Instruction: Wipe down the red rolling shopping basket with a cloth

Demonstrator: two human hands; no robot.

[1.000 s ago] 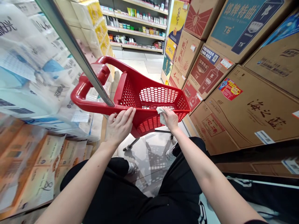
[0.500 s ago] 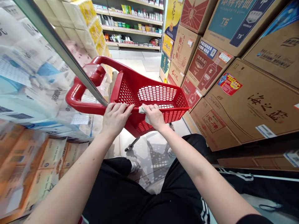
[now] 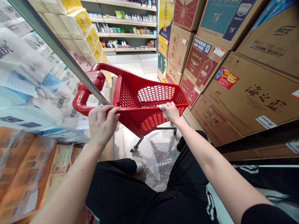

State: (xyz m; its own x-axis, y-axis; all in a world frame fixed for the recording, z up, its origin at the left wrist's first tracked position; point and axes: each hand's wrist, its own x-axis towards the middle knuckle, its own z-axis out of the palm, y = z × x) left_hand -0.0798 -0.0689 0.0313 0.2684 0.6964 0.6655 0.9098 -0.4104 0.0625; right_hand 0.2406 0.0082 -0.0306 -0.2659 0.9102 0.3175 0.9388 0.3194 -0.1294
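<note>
A red plastic shopping cart (image 3: 130,116) with perforated basket walls stands sideways before me. My left hand (image 3: 102,124) grips its near edge by the handle, fingers curled over the top beside a slanting metal pole. Farther along the same rim, my right hand (image 3: 172,112) is closed on a crumpled whitish cloth (image 3: 161,107), pressing it against the edge. Most of the cloth is hidden under the fingers. The part of the basket floor that shows holds nothing visible.
Stacked cardboard cartons (image 3: 254,96) wall the right side. Plastic-wrapped packs (image 3: 53,84) and orange packages (image 3: 25,168) crowd the left. The metal pole (image 3: 58,49) crosses the upper left. Shelves of bottles (image 3: 128,28) stand beyond the tiled floor (image 3: 149,155).
My right hand has slid with the cloth along the rim toward the cart's far right end. My left hand has shifted left toward the handle. The view has moved slightly.
</note>
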